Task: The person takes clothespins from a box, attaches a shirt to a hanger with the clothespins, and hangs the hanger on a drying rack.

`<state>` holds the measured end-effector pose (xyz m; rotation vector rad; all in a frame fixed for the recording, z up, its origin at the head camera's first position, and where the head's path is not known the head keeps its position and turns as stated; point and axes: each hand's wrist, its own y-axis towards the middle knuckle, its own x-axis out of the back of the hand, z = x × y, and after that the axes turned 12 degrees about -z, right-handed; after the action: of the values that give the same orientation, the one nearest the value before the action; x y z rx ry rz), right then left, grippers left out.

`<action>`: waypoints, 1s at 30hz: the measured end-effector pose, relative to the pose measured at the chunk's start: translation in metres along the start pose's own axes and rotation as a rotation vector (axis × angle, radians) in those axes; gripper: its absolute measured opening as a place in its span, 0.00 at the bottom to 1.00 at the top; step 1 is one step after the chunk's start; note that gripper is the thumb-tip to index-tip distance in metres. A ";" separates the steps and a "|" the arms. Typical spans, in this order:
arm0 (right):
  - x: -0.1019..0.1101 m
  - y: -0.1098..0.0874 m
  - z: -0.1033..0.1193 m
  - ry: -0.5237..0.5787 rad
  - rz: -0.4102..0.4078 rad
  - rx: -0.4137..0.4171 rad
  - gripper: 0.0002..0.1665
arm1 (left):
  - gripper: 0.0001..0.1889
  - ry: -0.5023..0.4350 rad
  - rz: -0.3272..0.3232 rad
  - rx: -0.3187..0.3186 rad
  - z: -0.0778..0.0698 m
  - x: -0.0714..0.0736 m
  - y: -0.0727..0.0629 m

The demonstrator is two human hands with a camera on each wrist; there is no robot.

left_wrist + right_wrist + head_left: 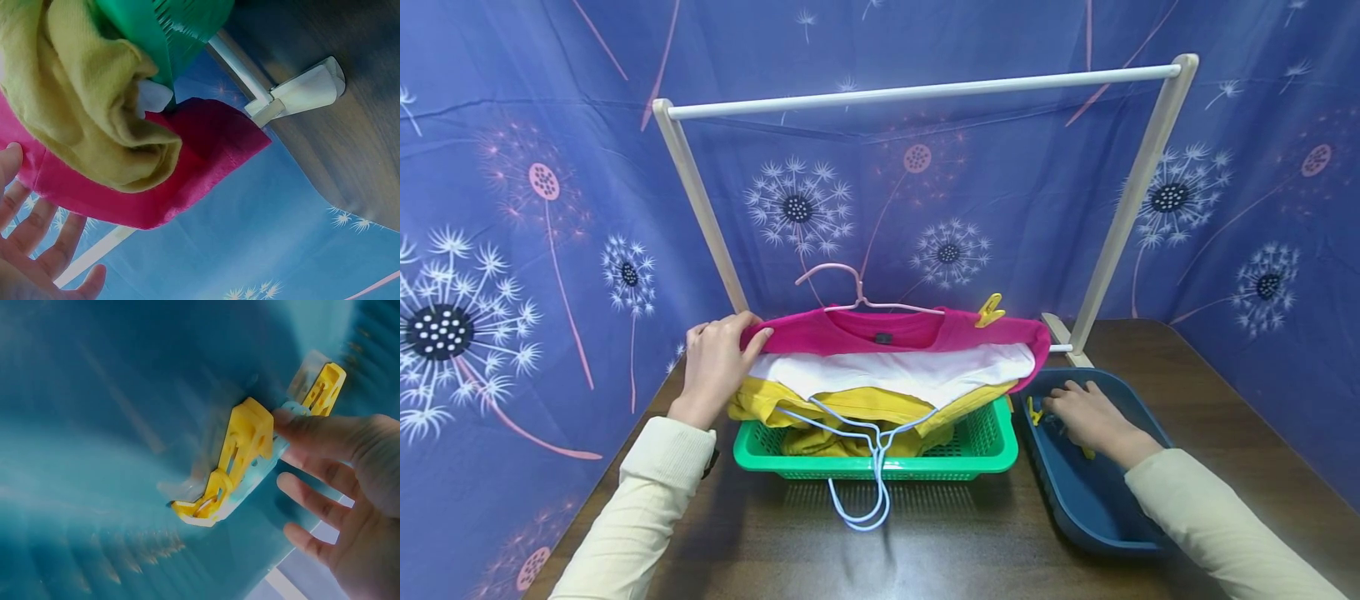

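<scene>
A pink shirt (797,333) lies over white (865,375) and yellow (842,404) garments on a green basket (880,468). My left hand (718,358) pinches its left shoulder edge, thumb in front and fingers behind. A pink hanger (859,287) shows at its neckline, and a yellow clothespin (990,311) sits on its right shoulder. In the blue basin (1093,508), my right hand (1090,421) pinches a light blue clothespin (250,481) with thumb and index finger. Yellow clothespins (247,434) lie right beside it; the other fingers stay spread.
Behind the basket stands a rack with a white rail (925,90) and wooden posts (1131,208). Light blue hangers (877,467) stick out over the basket's front rim. A patterned blue curtain (880,208) surrounds the dark wooden table (970,550).
</scene>
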<state>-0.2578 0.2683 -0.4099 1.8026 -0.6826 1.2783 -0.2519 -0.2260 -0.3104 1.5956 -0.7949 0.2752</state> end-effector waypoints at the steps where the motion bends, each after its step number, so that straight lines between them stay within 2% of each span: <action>1: 0.000 0.000 0.000 0.003 -0.002 0.004 0.21 | 0.10 -0.001 -0.001 0.000 0.000 0.000 0.000; 15: 0.005 -0.001 -0.006 0.066 0.016 0.022 0.20 | 0.10 -0.002 -0.004 0.002 0.000 0.000 0.000; 23: 0.015 0.001 -0.008 0.049 -0.006 -0.014 0.24 | 0.10 -0.001 -0.011 0.001 0.000 -0.001 0.000; 30: 0.023 0.005 -0.012 0.045 -0.015 -0.070 0.24 | 0.10 -0.001 -0.016 0.007 0.000 0.000 0.000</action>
<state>-0.2599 0.2769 -0.3850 1.7148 -0.6795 1.2657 -0.2519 -0.2259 -0.3104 1.6083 -0.7821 0.2666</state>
